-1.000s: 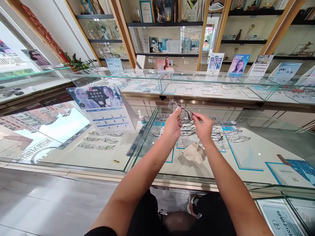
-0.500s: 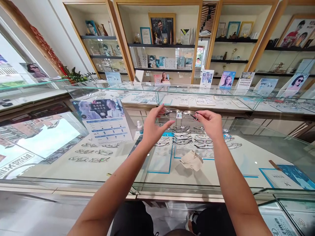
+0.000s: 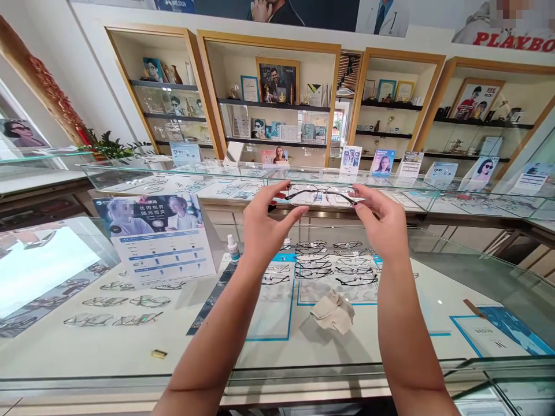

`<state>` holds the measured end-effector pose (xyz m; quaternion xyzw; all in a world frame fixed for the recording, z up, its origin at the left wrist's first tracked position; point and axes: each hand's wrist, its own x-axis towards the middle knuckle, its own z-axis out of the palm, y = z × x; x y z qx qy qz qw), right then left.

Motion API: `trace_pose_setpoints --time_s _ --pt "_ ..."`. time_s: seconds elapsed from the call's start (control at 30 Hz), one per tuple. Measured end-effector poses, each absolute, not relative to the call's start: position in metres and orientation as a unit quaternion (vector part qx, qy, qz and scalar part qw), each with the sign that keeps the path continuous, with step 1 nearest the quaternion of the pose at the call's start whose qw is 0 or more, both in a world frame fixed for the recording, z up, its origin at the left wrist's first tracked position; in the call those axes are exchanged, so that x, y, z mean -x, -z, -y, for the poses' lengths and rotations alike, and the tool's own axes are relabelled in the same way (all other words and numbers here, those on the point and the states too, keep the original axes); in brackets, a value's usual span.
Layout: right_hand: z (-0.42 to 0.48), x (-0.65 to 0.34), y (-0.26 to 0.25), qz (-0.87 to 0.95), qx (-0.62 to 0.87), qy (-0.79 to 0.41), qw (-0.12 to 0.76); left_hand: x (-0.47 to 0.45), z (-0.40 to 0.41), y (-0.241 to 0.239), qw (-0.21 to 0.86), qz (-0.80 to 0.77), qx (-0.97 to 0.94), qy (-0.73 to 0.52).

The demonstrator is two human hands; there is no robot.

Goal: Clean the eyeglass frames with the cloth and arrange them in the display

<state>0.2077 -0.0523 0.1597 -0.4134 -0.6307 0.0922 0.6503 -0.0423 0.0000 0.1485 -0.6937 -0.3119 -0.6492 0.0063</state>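
Note:
A pair of thin dark-rimmed eyeglasses (image 3: 321,196) is up in front of me, level, above the glass counter. My left hand (image 3: 266,222) has its fingertips at the left end of the frame, with the thumb spread below the lens. At the other end, my right hand (image 3: 384,222) pinches the frame's corner and temple between fingers and thumb. Several more eyeglasses (image 3: 313,261) lie in rows beneath my hands. Nearer to me, a crumpled beige cloth (image 3: 333,312) rests on the glass.
On the left stand a printed sign (image 3: 158,240) and a small spray bottle (image 3: 233,248). More eyeglasses (image 3: 150,301) lie in front of the sign, with a small gold piece (image 3: 159,354) closer to me. Behind runs another glass showcase (image 3: 243,188).
My left fingers have come onto the left end of the eyeglasses. The eyeglasses now face squarely across between both hands. My view has tilted up, showing more wall.

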Motion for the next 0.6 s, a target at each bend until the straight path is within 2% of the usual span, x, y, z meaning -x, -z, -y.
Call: trace_pose_setpoints --time_s 0.23,0.6 --pt "0.045 -0.206 -0.159 0.665 0.468 -0.084 0.576 0.041 -0.001 -0.15 0.08 0.307 0.688 0.652" --pt "0.038 -0.206 -0.155 0.655 0.477 -0.081 0.58 0.037 0.0 -0.148 0.09 0.32 0.691 0.642"
